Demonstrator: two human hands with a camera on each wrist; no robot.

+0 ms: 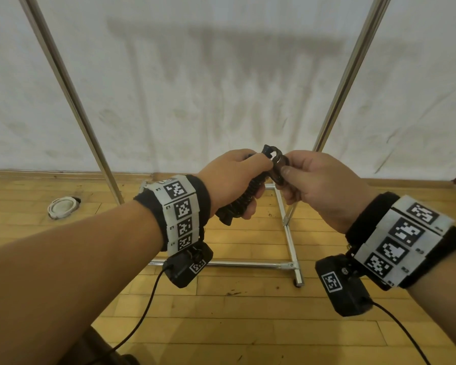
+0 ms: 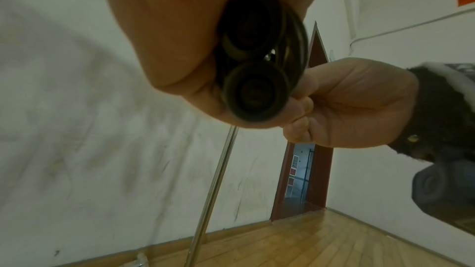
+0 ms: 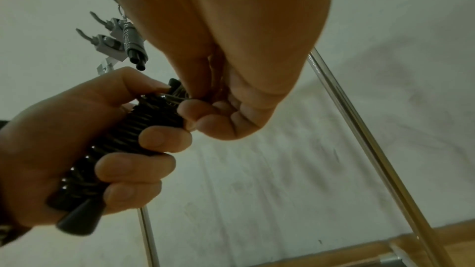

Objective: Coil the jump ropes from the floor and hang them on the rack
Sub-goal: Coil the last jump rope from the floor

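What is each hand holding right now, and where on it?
The left hand grips the coiled jump rope around its wrapped handles; the right hand pinches the rope loop at its top end.

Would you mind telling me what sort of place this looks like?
Probably a gym or sports hall: a wood strip floor, a scuffed white wall, and a metal rack with a wound jump rope already hung on its hooks.

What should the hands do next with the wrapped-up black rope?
Probably tuck in the last loop. The left hand grips the jump rope, already wound tightly round its handles, and the right hand pinches the loose loop at the top. Then it could go up on the rack.
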